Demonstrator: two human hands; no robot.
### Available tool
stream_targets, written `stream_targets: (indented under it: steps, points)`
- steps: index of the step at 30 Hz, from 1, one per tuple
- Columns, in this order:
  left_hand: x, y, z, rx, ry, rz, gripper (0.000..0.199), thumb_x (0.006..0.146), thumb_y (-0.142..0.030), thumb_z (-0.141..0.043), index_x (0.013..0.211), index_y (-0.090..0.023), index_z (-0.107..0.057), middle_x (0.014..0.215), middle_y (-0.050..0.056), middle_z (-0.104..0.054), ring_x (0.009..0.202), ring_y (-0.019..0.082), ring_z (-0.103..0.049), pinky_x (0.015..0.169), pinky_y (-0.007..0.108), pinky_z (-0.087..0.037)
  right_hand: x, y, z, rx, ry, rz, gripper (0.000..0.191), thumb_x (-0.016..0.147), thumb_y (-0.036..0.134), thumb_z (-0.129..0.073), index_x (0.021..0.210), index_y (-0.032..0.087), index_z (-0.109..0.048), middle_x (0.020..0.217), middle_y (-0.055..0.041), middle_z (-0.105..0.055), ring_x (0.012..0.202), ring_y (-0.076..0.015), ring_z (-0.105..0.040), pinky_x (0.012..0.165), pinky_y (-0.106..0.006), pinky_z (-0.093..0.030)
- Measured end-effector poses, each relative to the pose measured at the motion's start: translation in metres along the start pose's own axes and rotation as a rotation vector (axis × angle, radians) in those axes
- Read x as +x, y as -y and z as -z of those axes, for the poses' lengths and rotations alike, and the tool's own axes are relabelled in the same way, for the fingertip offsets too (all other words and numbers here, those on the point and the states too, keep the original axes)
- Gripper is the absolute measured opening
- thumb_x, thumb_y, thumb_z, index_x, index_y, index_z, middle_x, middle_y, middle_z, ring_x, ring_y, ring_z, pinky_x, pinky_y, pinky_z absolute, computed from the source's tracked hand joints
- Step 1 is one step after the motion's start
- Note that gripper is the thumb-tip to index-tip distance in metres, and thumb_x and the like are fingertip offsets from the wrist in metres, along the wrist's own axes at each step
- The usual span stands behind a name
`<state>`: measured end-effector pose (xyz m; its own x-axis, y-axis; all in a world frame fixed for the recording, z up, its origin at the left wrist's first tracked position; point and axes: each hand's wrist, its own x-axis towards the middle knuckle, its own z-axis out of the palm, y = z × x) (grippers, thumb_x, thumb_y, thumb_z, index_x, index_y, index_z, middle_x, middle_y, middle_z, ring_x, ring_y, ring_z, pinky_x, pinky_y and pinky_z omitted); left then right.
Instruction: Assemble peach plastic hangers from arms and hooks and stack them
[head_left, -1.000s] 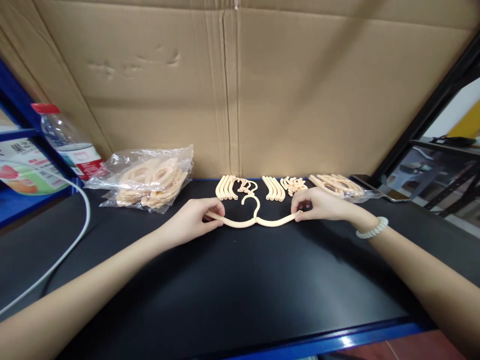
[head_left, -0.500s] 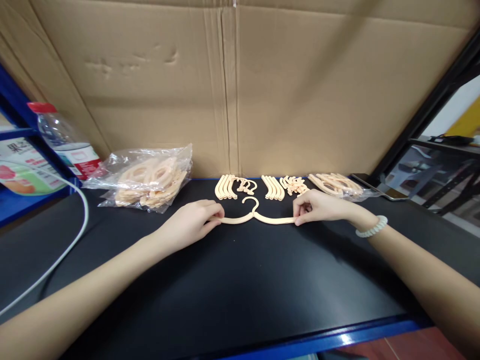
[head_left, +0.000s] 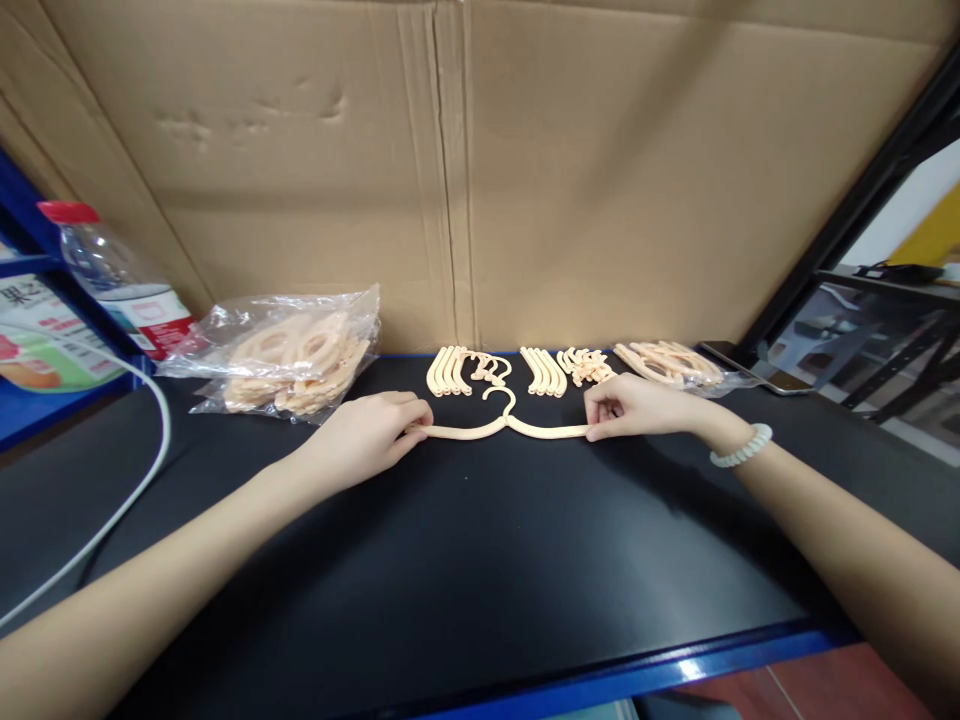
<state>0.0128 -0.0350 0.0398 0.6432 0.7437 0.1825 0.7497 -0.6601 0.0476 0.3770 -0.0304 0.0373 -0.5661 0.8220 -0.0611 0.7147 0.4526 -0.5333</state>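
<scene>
So the cream hanger [head_left: 469,433] is laid out mid-scene toward the far side of the black tabletop [head_left: 465,570], hook [head_left: 511,403] pointing away to the far side. Its left end is pinched by the left hand [head_left: 381,424] and its right end by the right hand [head_left: 634,407], thumb and fingers closed in on each tip.

Looks like thin plastic, so it'd be judged light and fairly stiff, a bit slick on the smooth faces. The weak spot is probably the centre joint [head_left: 507,422]; whether it's fully seated can't really be made out at this size. Best held by both arms at once, with the load kept even; if only one end were lifted, the joint could be made to fold or twist.

Room-wise, the far side is tight: a left row of curved pieces [head_left: 448,371], loose hooks [head_left: 491,368], a right row of curved pieces [head_left: 543,371] and a small-parts pile [head_left: 589,365] are set just beyond, with the cardboard wall [head_left: 315,200] behind. The left is hemmed in by a bulky plastic bag [head_left: 300,350], the right by a flatter bag [head_left: 671,362]. The most room is offered on the near side, right up to the blue edge [head_left: 675,675].
</scene>
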Motion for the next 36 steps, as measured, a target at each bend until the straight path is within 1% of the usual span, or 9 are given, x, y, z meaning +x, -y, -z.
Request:
stream_targets:
  steps: [4, 7, 10, 13, 19, 26, 32, 36]
  points:
    - [-0.001, 0.008, 0.005, -0.039, 0.040, 0.019, 0.015, 0.085, -0.027, -0.050, 0.086, -0.023, -0.064, 0.088, 0.003, -0.067, 0.078, 0.022, -0.062, 0.065, 0.029, -0.041, -0.002, 0.001, 0.003, 0.006, 0.020, 0.000, 0.023, 0.077, 0.040, -0.070, 0.075, 0.017, -0.065, 0.070, -0.0025, -0.063, 0.063, -0.0151, -0.056, 0.055, -0.026, -0.044]
    - [-0.002, 0.014, 0.009, -0.078, 0.073, 0.027, 0.017, 0.083, -0.031, -0.052, 0.089, -0.023, -0.066, 0.089, 0.003, -0.067, 0.081, 0.023, -0.063, 0.068, 0.029, -0.043, -0.003, 0.000, 0.006, 0.002, 0.033, -0.023, 0.024, 0.077, 0.041, -0.069, 0.080, 0.017, -0.066, 0.072, -0.0030, -0.063, 0.064, -0.0157, -0.057, 0.057, -0.027, -0.045]
    - [-0.001, 0.017, 0.013, -0.097, 0.127, 0.019, 0.020, 0.084, -0.033, -0.052, 0.091, -0.022, -0.066, 0.090, 0.003, -0.067, 0.084, 0.022, -0.062, 0.072, 0.029, -0.044, -0.005, -0.002, 0.008, 0.000, 0.049, -0.041, 0.029, 0.076, 0.043, -0.069, 0.085, 0.016, -0.067, 0.075, -0.0038, -0.063, 0.066, -0.0164, -0.057, 0.059, -0.028, -0.046]
    - [-0.001, 0.017, 0.015, -0.105, 0.158, -0.008, 0.020, 0.086, -0.032, -0.050, 0.090, -0.021, -0.066, 0.090, 0.003, -0.066, 0.083, 0.021, -0.062, 0.072, 0.028, -0.044, -0.006, -0.006, 0.010, 0.012, 0.074, -0.039, 0.030, 0.077, 0.042, -0.068, 0.090, 0.015, -0.067, 0.077, -0.0041, -0.063, 0.068, -0.0168, -0.057, 0.060, -0.028, -0.046]
    - [-0.001, 0.016, 0.014, -0.110, 0.154, -0.031, 0.017, 0.086, -0.030, -0.050, 0.087, -0.020, -0.064, 0.089, 0.003, -0.063, 0.079, 0.019, -0.061, 0.070, 0.027, -0.044, -0.004, -0.006, 0.010, 0.023, 0.082, -0.020, 0.024, 0.080, 0.037, -0.064, 0.086, 0.015, -0.067, 0.077, -0.0046, -0.064, 0.068, -0.0167, -0.057, 0.062, -0.028, -0.046]
    - [-0.002, 0.016, 0.013, -0.107, 0.151, -0.033, 0.016, 0.088, -0.027, -0.048, 0.086, -0.021, -0.062, 0.089, 0.002, -0.062, 0.081, 0.019, -0.061, 0.072, 0.028, -0.044, -0.003, -0.005, 0.008, 0.026, 0.076, -0.016, 0.019, 0.080, 0.034, -0.063, 0.079, 0.015, -0.064, 0.073, -0.0033, -0.062, 0.066, -0.0158, -0.056, 0.060, -0.027, -0.045]
    - [-0.003, 0.016, 0.010, -0.073, 0.114, -0.039, 0.015, 0.089, -0.026, -0.047, 0.084, -0.021, -0.061, 0.089, 0.002, -0.060, 0.081, 0.019, -0.061, 0.073, 0.028, -0.044, -0.002, -0.006, 0.006, 0.057, 0.041, 0.009, 0.020, 0.079, 0.035, -0.063, 0.075, 0.017, -0.061, 0.073, -0.0035, -0.061, 0.066, -0.0162, -0.056, 0.060, -0.028, -0.046]
    - [-0.003, 0.014, 0.007, -0.025, 0.101, -0.026, 0.016, 0.090, -0.026, -0.045, 0.084, -0.021, -0.060, 0.088, 0.003, -0.059, 0.080, 0.020, -0.060, 0.072, 0.030, -0.044, -0.001, -0.007, 0.003, 0.021, 0.008, 0.004, 0.020, 0.080, 0.036, -0.062, 0.073, 0.017, -0.059, 0.072, -0.0031, -0.060, 0.065, -0.0160, -0.054, 0.059, -0.027, -0.044]
